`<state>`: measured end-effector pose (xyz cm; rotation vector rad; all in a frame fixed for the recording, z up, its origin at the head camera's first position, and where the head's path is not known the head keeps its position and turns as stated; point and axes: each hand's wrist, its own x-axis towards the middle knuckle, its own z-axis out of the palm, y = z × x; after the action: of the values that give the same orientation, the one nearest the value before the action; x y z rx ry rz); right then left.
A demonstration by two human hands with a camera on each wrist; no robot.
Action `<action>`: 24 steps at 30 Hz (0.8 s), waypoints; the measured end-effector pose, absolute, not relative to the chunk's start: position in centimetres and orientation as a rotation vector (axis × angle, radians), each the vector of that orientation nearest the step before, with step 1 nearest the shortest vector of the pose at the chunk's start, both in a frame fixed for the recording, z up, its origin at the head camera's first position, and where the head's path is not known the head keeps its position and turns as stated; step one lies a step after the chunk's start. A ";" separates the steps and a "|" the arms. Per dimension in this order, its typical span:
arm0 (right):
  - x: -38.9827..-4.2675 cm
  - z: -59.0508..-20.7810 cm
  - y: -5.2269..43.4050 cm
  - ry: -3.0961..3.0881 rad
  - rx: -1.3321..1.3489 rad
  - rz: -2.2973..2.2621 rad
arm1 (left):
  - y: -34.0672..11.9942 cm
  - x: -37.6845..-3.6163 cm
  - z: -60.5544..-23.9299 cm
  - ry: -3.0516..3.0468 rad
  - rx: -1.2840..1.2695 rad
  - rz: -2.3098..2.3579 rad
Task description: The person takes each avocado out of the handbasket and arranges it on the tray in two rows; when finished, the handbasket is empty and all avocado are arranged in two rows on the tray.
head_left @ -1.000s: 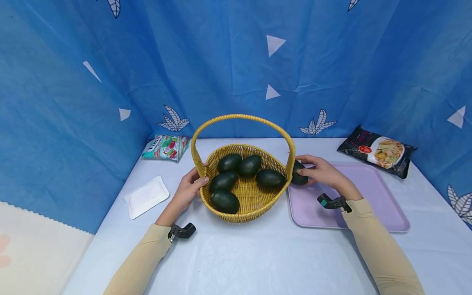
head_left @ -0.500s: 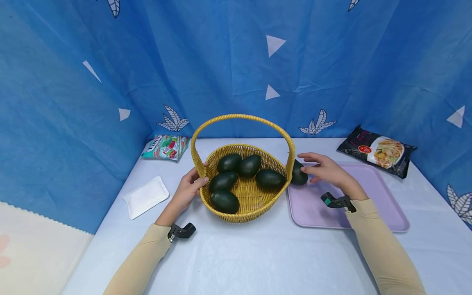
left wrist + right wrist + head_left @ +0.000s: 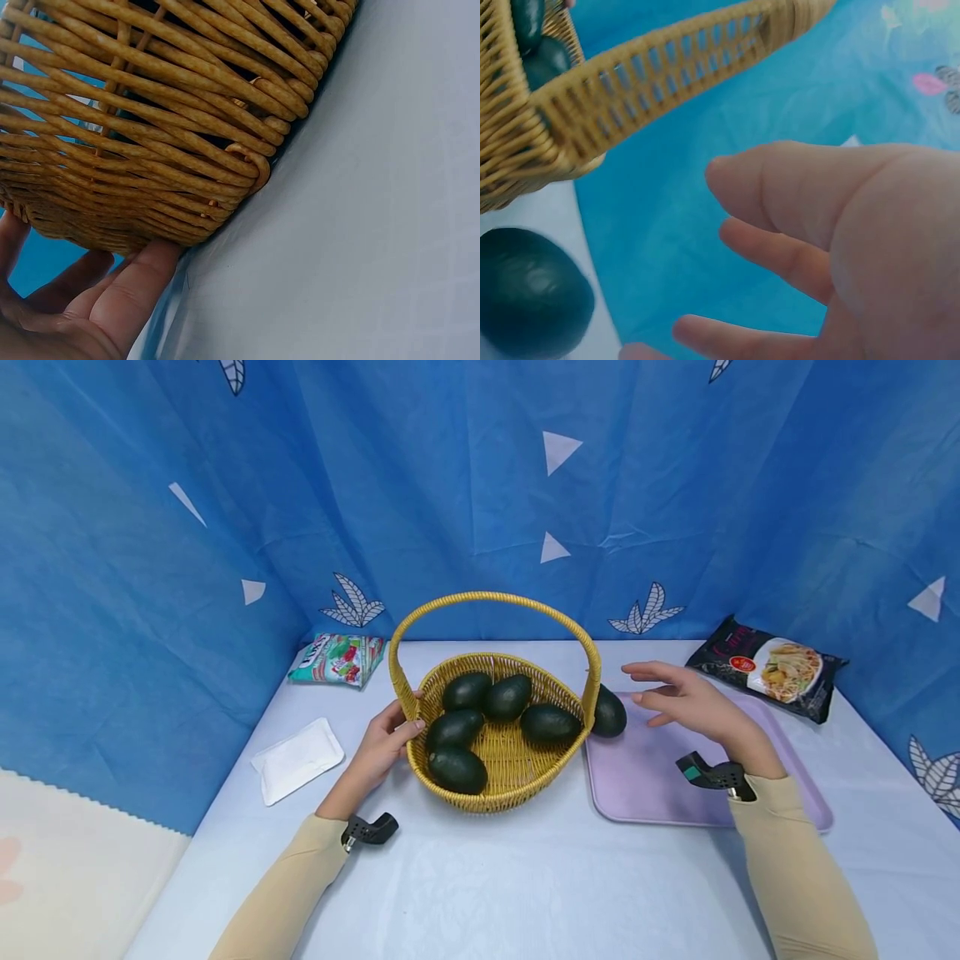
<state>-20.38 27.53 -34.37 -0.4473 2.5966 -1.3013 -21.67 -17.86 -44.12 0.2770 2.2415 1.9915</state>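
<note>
We take this as a pause between grasps, with one side steadying and the other free. The left grip (image 3: 386, 743) holds the yellow wicker basket (image 3: 517, 764) at its left side, thumb over the rim and fingers against the outer weave. The right grip (image 3: 686, 697) is released: it hangs over the purple tray (image 3: 645, 797) with fingers spread, touching nothing that we can see. Nearest to it is a lone dark green avocado (image 3: 611, 714), at the tray's far left corner just beside the basket, partly hidden by the base of the handle (image 3: 495, 597). We cannot tell whether it touches the basket wall. Five more avocados (image 3: 457, 770) lie inside the basket, mostly toward its left and far side, which leaves bare wicker near the front.

In our judgement, any next move on the lone avocado calls for coming in from the tray side, wrapping fingers and thumb around its smooth skin, and lifting clear of the handle base, while the left grip keeps the basket steady.
</note>
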 end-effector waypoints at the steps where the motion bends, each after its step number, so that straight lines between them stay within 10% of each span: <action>1: -20.2 -34.1 27.5 2.606 -0.460 -1.292 | -17.9 -21.6 -44.0 2.243 0.277 1.992; 24: -15.6 -31.7 23.7 2.526 -0.840 -1.162 | -17.9 -21.5 -43.7 2.242 0.278 1.977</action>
<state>-15.62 23.74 -31.67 -0.8403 2.5259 -1.1621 -21.54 -17.85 -43.66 0.2780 2.2419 1.9770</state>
